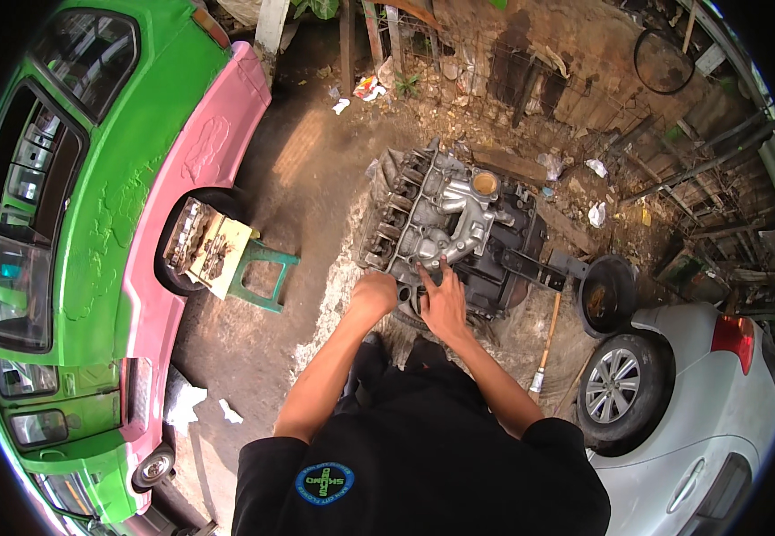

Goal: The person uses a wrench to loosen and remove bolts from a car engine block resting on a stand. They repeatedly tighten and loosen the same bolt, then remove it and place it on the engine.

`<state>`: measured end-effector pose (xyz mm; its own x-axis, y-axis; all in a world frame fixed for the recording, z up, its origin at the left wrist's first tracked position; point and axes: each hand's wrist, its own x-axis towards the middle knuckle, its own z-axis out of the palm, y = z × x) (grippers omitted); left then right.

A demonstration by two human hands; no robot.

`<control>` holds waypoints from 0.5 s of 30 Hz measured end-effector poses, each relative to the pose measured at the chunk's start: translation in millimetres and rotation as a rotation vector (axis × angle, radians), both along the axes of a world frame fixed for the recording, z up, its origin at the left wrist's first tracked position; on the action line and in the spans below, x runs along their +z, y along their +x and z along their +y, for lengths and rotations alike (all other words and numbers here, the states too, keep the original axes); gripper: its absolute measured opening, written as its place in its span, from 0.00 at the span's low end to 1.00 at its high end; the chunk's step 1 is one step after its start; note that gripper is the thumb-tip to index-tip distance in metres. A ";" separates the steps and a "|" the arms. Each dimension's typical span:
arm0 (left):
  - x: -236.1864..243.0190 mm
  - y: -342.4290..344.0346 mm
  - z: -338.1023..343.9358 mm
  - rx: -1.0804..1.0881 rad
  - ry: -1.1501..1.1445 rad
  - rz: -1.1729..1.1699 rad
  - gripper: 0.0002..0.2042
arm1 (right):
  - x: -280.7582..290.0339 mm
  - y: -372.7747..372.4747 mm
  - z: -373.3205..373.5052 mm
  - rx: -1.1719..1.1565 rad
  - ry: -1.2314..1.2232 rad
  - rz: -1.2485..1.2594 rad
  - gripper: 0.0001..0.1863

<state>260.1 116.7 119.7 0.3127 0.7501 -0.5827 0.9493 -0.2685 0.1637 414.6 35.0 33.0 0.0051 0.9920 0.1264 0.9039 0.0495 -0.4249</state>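
Observation:
A metal engine (pixel 459 234) with a silver intake manifold and exposed valve gear sits on the ground before me. My left hand (pixel 371 293) is at its near left corner, fingers curled closed; whatever they might hold is hidden. Just right of it, my right hand (pixel 443 300) has its fingers spread, with the index and middle fingertips on the silver casting near the manifold. I see nothing held in that hand.
A green and pink van (pixel 93 268) stands left, beside a green stool (pixel 265 286) with engine parts on a board (pixel 213 250). A silver car (pixel 709 411), black basin (pixel 604 295) and wooden-handled tool (pixel 548 348) are right. A littered, fenced dirt bank (pixel 530 80) lies behind.

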 end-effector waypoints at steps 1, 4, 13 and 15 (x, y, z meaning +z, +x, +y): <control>-1.0 1.0 2.0 -0.036 0.014 0.001 0.12 | -1.0 -0.6 -0.4 -0.004 0.019 -0.007 0.37; -6.7 2.4 8.7 -0.160 0.041 0.040 0.11 | -3.5 -2.5 -0.4 -0.016 0.036 -0.016 0.37; -12.1 -27.0 33.1 -0.365 0.067 0.119 0.10 | -0.8 -9.9 -0.8 -0.069 0.029 0.016 0.34; -16.3 -45.4 44.1 -0.484 0.047 0.120 0.10 | 0.2 -12.7 -1.1 -0.095 0.008 0.048 0.35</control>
